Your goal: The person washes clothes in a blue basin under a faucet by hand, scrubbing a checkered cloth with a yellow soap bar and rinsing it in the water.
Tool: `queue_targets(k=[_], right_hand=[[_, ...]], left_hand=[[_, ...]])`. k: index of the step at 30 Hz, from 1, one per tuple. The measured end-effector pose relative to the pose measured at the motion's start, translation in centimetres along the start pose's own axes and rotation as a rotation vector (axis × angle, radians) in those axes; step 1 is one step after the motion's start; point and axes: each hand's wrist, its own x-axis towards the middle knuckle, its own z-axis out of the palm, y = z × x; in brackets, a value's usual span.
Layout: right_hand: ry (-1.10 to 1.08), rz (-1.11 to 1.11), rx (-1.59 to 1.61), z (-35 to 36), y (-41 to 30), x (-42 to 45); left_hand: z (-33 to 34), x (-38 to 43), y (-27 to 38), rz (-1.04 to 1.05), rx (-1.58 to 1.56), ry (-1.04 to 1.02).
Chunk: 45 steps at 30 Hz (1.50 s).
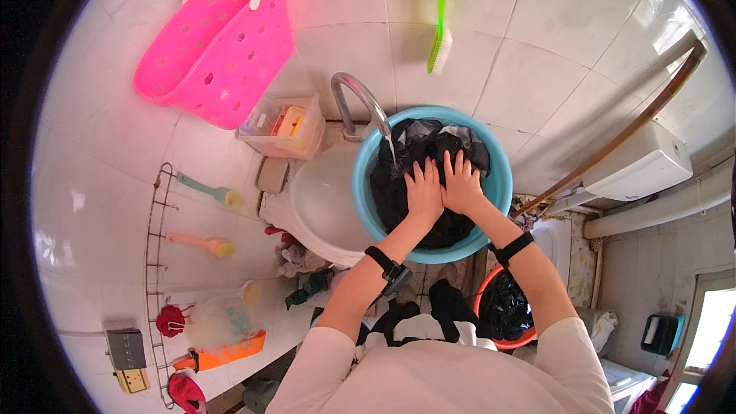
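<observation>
A round light-blue plastic basin (502, 184) holds water and dark, wet cloth (391, 201), with greyish patches near its far side. Both of my hands press flat on the cloth, side by side, fingers pointing away from me. My left hand (424, 190) has its fingers somewhat spread; my right hand (461, 184) lies against it, also with spread fingers. Neither is closed around the cloth. From the curved chrome faucet (368, 98), a thin stream of water falls into the basin, left of my hands. The basin overlaps the right side of a white sink (322, 201).
A pink basket (247, 63) and a green brush (441, 17) hang above. Left of the faucet stands a clear plastic box (310, 138). Brushes hang from a wall rack (150, 241). A wooden stick (621, 138) leans at right, near an orange basin (520, 342) on the floor.
</observation>
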Motion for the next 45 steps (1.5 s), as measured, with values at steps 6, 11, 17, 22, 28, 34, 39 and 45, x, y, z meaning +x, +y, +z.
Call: queue_targets(k=[6,11,17,22,28,34,39,45], right_hand=[[-0.018,-0.014,0.020,0.1,0.8,1.2],[-0.028,-0.018,0.037,0.2,1.5,2.0],[-0.108,-0.023,0.048,-0.8,1.6,3.2],[-0.178,0.010,0.010,-1.6,1.2,3.4],[-0.202,0.082,-0.031,-2.5,-0.1,3.0],[-0.274,0.332,-0.313,-2.6,-3.9,1.8],[-0.102,0.207,-0.197,-1.4,-2.7,-3.0],[0.038,0.015,-0.114,-1.3,-1.5,-7.0]], left_hand=[[-0.5,1.2,0.0,-0.004,-0.034,-0.031],[-0.2,2.1,0.2,-0.005,-0.051,0.014],[-0.2,3.2,0.0,-0.018,0.034,-0.023],[-0.3,3.4,-0.2,-0.008,0.024,-0.018],[-0.2,3.1,-0.7,-0.020,-0.006,-0.011],[0.5,1.1,-1.7,0.006,-0.041,0.047],[0.0,-2.8,-1.4,0.106,-0.102,0.190],[-2.2,-5.7,-3.9,0.177,-0.293,0.248]])
